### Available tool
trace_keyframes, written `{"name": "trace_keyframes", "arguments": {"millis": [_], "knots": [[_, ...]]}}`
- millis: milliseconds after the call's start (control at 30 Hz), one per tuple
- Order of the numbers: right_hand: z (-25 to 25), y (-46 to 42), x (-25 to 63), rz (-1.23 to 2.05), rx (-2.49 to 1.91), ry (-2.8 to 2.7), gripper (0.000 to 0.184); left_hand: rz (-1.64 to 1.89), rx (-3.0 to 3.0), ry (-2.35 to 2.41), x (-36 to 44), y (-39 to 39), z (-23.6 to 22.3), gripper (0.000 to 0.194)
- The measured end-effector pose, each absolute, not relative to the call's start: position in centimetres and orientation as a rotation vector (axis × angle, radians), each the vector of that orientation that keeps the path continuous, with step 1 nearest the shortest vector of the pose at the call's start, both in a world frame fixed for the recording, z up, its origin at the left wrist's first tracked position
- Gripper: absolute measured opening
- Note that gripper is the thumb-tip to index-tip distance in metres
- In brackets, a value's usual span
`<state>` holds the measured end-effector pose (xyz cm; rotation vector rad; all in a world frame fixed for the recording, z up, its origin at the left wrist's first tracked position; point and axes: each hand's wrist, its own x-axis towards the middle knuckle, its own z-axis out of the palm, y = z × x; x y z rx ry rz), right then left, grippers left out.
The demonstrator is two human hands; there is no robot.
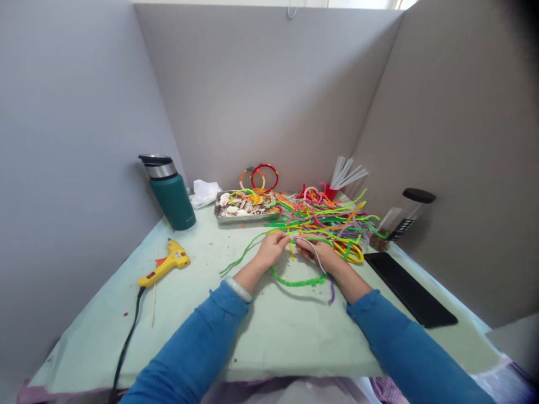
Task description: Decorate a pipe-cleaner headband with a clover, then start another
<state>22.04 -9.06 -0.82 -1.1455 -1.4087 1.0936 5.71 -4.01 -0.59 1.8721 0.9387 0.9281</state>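
Note:
Over the middle of the table, my left hand (273, 247) is closed in a pinch, its fingertips on a thin white pipe cleaner (314, 248). My right hand (319, 252) is closed close beside it, fingers curled around the same strand, which arcs back over that hand. Below both hands hangs a curved, fuzzy green pipe cleaner piece (298, 283), apparently part of a ring whose upper side is hidden by my fingers. A purple pipe cleaner end (332, 292) sticks out under my right wrist. Long green strands (242, 259) stretch left behind my left hand.
Behind the hands lie a pile of colourful pipe cleaners (328, 213) and a metal tray (248, 219) of shells. A yellow glue gun (166, 266) with cord and a green bottle (172, 202) are left. A black flat object (408, 289) and a clear jar (406, 216) are right.

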Motion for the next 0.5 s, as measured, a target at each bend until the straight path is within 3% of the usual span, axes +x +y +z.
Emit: {"name": "trace_keyframes", "arguments": {"millis": [500], "knots": [[-1.60, -8.42, 22.24, 1.096, -1.104, -1.348, 0.031, 1.065, 1.969, 0.930, 5.72, -3.81, -0.73, 0.025]]}}
